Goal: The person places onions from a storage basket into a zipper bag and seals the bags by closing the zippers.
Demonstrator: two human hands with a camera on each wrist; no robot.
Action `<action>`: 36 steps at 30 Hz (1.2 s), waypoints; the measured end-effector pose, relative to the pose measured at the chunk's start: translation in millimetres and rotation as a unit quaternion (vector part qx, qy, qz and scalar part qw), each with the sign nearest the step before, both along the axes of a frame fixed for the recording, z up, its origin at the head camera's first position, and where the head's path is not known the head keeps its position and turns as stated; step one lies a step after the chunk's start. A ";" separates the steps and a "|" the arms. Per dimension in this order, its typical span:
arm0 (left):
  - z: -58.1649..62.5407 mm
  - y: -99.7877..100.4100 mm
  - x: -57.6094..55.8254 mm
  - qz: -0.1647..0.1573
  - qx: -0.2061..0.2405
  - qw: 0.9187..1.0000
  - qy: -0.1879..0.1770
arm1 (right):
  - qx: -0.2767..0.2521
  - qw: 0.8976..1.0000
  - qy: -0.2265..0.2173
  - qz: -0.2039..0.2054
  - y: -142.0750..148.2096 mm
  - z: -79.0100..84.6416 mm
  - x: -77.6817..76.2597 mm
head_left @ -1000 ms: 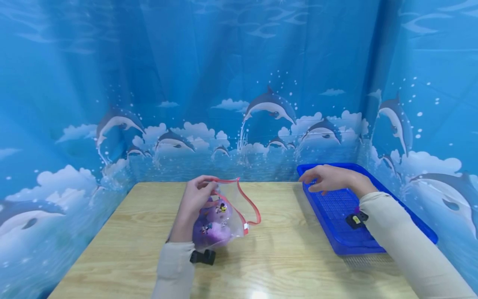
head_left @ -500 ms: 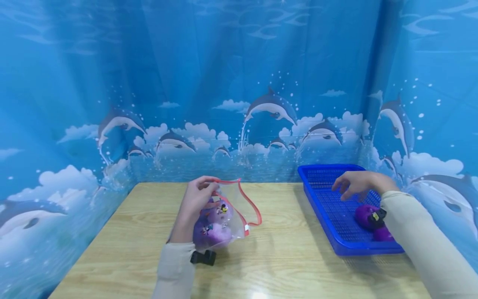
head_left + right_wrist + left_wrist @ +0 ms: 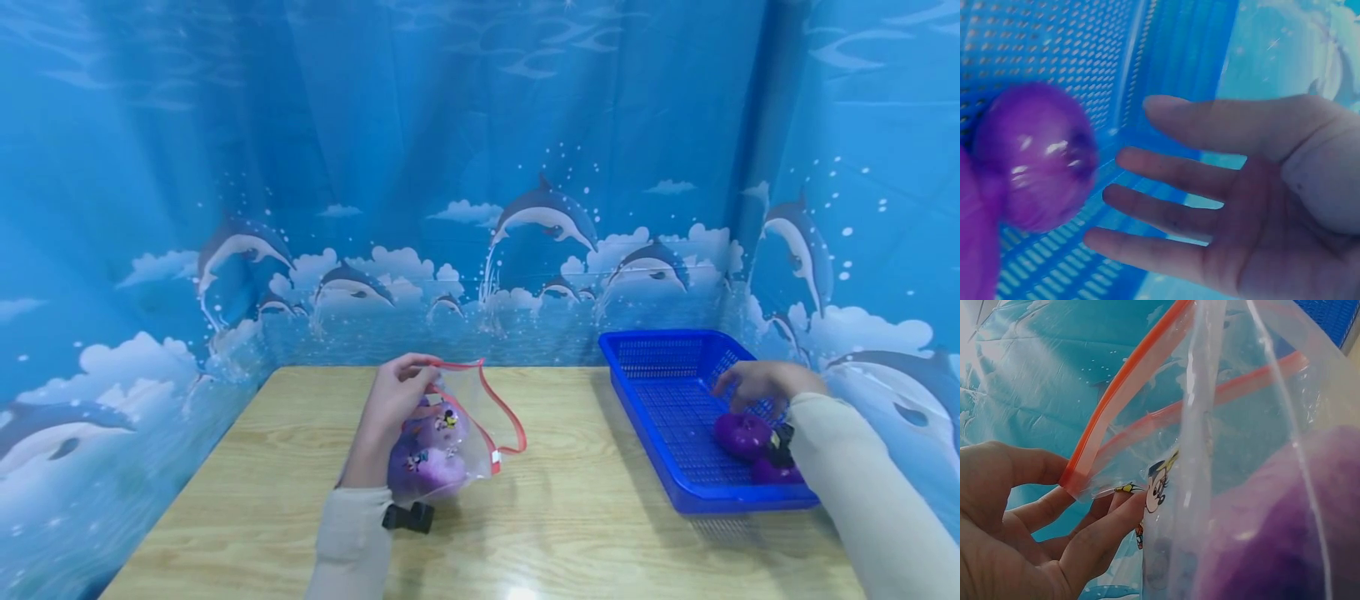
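My left hand (image 3: 397,392) grips the rim of a clear zip bag (image 3: 480,392) with a red-orange zip edge and cartoon mouse prints. The bag's mouth stands open toward the right, and purple contents (image 3: 1291,531) show through its plastic. My right hand (image 3: 768,387) hovers over the right side of a blue plastic basket (image 3: 652,433), its fingers spread and holding nothing. Just beyond the fingertips in the right wrist view lies a shiny, round purple fruit-like thing (image 3: 1038,156). A second purple one (image 3: 975,237) lies against it, partly cut off by the frame.
The wooden tabletop (image 3: 570,492) stretches between the bag and the basket. Behind and at both sides hangs a blue curtain (image 3: 465,167) printed with dolphins. The basket's raised rim stands around the purple things.
My right hand has moved right and lower, from the basket's far left rim to above the purple things, which have come into view. The left hand and bag stay put.
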State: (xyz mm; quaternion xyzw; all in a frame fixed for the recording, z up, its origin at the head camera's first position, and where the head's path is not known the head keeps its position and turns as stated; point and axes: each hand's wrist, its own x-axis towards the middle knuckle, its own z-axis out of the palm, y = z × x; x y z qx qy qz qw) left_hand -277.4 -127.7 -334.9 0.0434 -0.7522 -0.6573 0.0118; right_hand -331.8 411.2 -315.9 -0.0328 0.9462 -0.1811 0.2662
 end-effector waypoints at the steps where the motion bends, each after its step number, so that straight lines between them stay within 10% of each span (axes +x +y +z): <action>1: -0.3 0.1 -0.4 0.001 0.000 1.000 -0.001 | 0.002 1.000 0.001 -0.007 2.7 -2.3 0.8; 11: -0.8 0.3 -0.2 0.001 -0.001 1.000 -0.003 | -0.008 0.998 0.002 -0.063 14.0 -21.4 3.6; 36: 0.2 0.1 1.1 -0.006 -0.003 1.000 0.008 | -0.083 0.996 0.020 -0.025 4.1 -39.6 -11.1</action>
